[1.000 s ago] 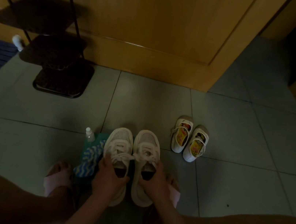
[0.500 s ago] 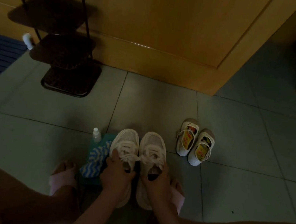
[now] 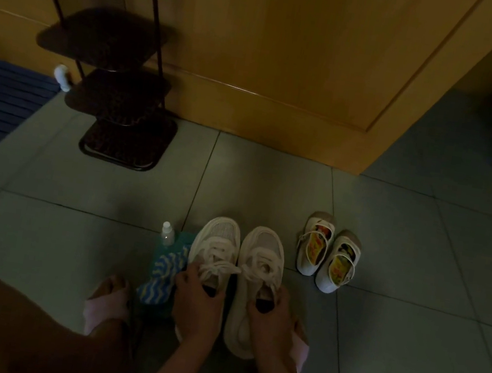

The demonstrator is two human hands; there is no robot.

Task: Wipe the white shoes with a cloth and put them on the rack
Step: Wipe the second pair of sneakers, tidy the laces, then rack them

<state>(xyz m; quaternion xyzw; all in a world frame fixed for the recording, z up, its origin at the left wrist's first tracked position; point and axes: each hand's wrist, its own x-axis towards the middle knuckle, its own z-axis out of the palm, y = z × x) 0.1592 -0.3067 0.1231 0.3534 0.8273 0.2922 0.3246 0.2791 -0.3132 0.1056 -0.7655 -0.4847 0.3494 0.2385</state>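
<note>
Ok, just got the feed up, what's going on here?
A person crouches over two white sneakers on the tiled floor. The left hand grips the left sneaker at its opening; the right hand grips the right sneaker likewise. The blue-striped cloth lies on the floor beside the left sneaker, untouched, next to a small bottle. The rack stands farther off by the wooden door.
</note>
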